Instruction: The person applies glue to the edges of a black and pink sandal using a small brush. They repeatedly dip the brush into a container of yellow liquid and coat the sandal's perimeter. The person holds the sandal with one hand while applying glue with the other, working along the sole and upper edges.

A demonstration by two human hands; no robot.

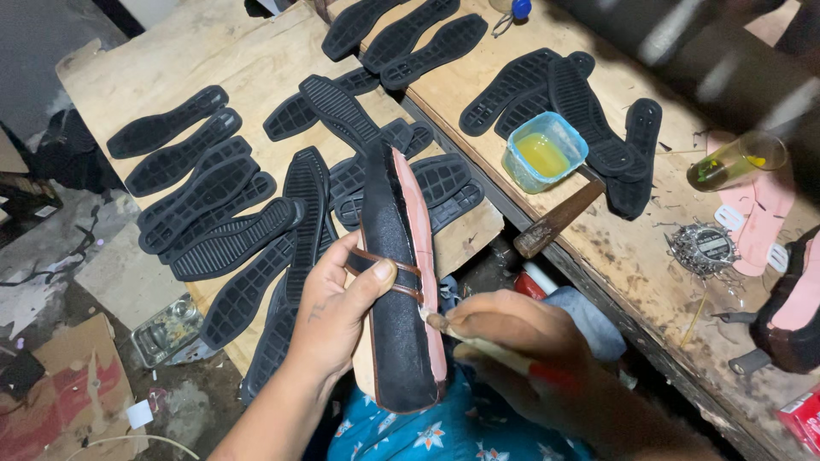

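Many black soles (224, 224) across wooden boards (248, 64)

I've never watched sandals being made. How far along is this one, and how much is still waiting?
Done, it seems: the sandal upper in the left hand already has a black insole and brown straps. In hand: the right hand touches a brush to its pink edge, probably gluing. The glue tub sits open. Left: many black rubber soles lie unattached on the wooden boards.
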